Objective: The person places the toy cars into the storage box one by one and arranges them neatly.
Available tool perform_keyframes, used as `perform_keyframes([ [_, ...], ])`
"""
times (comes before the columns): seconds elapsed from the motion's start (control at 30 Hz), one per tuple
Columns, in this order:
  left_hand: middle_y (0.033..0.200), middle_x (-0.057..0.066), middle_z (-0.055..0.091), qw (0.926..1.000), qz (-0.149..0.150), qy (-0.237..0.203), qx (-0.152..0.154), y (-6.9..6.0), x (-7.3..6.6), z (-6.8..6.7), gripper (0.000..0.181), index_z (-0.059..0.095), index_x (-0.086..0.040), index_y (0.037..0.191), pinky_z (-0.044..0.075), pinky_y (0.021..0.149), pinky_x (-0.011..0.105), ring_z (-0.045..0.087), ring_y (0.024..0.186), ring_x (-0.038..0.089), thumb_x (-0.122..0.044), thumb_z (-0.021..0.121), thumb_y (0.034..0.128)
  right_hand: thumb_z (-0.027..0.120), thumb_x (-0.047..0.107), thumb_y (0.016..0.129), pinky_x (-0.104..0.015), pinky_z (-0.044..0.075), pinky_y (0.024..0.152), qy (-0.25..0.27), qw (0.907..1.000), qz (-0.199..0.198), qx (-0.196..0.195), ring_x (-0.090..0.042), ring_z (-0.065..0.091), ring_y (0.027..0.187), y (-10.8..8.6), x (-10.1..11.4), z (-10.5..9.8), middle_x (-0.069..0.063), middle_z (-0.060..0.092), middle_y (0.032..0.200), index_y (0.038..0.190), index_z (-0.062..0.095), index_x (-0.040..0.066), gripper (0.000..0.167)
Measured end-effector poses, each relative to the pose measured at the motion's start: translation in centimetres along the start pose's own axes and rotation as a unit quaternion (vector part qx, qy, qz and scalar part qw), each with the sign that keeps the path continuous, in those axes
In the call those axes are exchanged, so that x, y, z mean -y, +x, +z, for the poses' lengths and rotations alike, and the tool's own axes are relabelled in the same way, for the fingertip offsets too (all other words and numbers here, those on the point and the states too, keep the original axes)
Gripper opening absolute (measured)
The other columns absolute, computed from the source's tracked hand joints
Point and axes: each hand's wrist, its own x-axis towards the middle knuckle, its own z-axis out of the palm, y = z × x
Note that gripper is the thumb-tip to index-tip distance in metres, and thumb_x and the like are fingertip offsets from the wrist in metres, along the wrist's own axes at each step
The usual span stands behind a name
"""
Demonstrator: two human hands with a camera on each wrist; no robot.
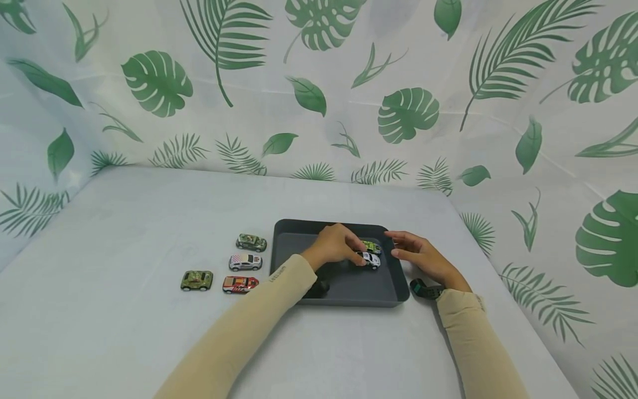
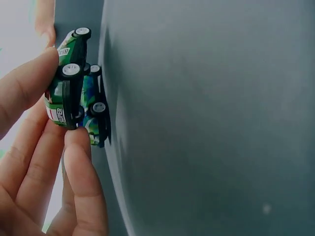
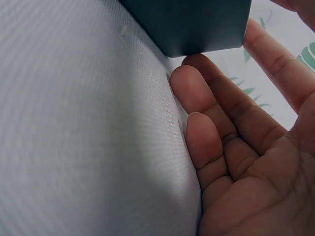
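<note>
A dark grey tray [image 1: 349, 291] lies on the table. Over its right part, my left hand [image 1: 335, 245] pinches a small toy car [image 1: 370, 260], which looks white in the head view and green in the left wrist view. Right behind that car sits a green patterned toy car [image 1: 371, 247], at the tray's right end. In the left wrist view the thumb and fingers grip the held toy car [image 2: 69, 81] at its sides. My right hand [image 1: 423, 257] is at the tray's right wall, fingers loosely bent near the rim. The right wrist view shows its fingertips by the tray corner [image 3: 206, 29].
Left of the tray stand several toy cars: a camouflage one [image 1: 251, 242], a white one [image 1: 245, 262], a red one [image 1: 240, 284] and a green camouflage one [image 1: 196, 280] farther left. A leaf-patterned cloth [image 1: 309, 111] hangs behind the table.
</note>
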Motion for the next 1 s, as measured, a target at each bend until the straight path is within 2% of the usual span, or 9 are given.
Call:
perform_keyframes([
  [0.27, 0.112, 0.001, 0.082, 0.9999, -0.012, -0.002, -0.003, -0.1, -0.7, 0.5, 0.024, 0.088, -0.015, 0.107, 0.057, 0.100, 0.037, 0.073, 0.110, 0.019, -0.017, 0.097, 0.0843, 0.064, 0.015, 0.109, -0.066, 0.035, 0.119, 0.005, 1.0000, 0.002, 0.000, -0.049, 0.051, 0.141, 0.0, -0.2, 0.0, -0.031, 0.050, 0.158, 0.160, 0.047, -0.003, 0.056],
  [0.53, 0.108, -0.001, 0.082, 0.9994, -0.021, 0.023, -0.011, 0.0, -1.2, 1.1, 0.021, 0.088, -0.017, 0.103, 0.057, 0.101, 0.038, 0.073, 0.108, 0.020, -0.017, 0.097, 0.0837, 0.063, 0.014, 0.110, -0.060, 0.038, 0.118, 0.007, 1.0000, 0.002, -0.001, -0.047, 0.051, 0.140, 0.1, -0.2, 0.0, -0.031, 0.050, 0.157, 0.160, 0.047, -0.004, 0.056],
  [0.63, 0.108, -0.002, 0.082, 0.9992, -0.020, 0.030, -0.015, 0.1, -1.3, 1.2, 0.021, 0.088, -0.017, 0.103, 0.058, 0.098, 0.038, 0.074, 0.106, 0.018, -0.018, 0.097, 0.0836, 0.063, 0.014, 0.110, -0.052, 0.041, 0.117, 0.005, 1.0000, -0.003, 0.001, -0.047, 0.052, 0.140, 0.1, -0.2, 0.0, -0.031, 0.051, 0.157, 0.160, 0.047, -0.003, 0.055],
  [0.83, 0.108, -0.001, 0.082, 0.9992, -0.015, 0.031, -0.018, 0.0, -1.3, 1.3, 0.022, 0.088, -0.017, 0.103, 0.060, 0.093, 0.036, 0.074, 0.104, 0.017, -0.017, 0.097, 0.0833, 0.063, 0.013, 0.110, -0.020, 0.045, 0.105, 0.010, 0.9999, -0.012, 0.002, -0.045, 0.053, 0.139, 0.1, -0.2, -0.1, -0.031, 0.051, 0.156, 0.159, 0.047, -0.004, 0.055],
  [0.9, 0.108, -0.001, 0.082, 0.9993, -0.014, 0.031, -0.017, 0.0, -1.3, 1.3, 0.022, 0.088, -0.017, 0.104, 0.060, 0.093, 0.036, 0.074, 0.104, 0.018, -0.017, 0.097, 0.0833, 0.062, 0.013, 0.110, -0.017, 0.045, 0.103, 0.011, 0.9999, -0.013, 0.001, -0.044, 0.053, 0.138, 0.1, -0.2, -0.1, -0.031, 0.052, 0.156, 0.159, 0.047, -0.005, 0.054],
  [1.0, 0.108, -0.001, 0.082, 0.9993, -0.014, 0.032, -0.016, 0.0, -1.2, 1.3, 0.023, 0.088, -0.017, 0.104, 0.059, 0.096, 0.037, 0.074, 0.104, 0.018, -0.017, 0.097, 0.0830, 0.063, 0.014, 0.110, -0.020, 0.045, 0.104, 0.008, 0.9999, -0.011, 0.001, -0.040, 0.054, 0.136, 0.0, -0.1, -0.1, -0.031, 0.052, 0.155, 0.159, 0.047, -0.004, 0.055],
])
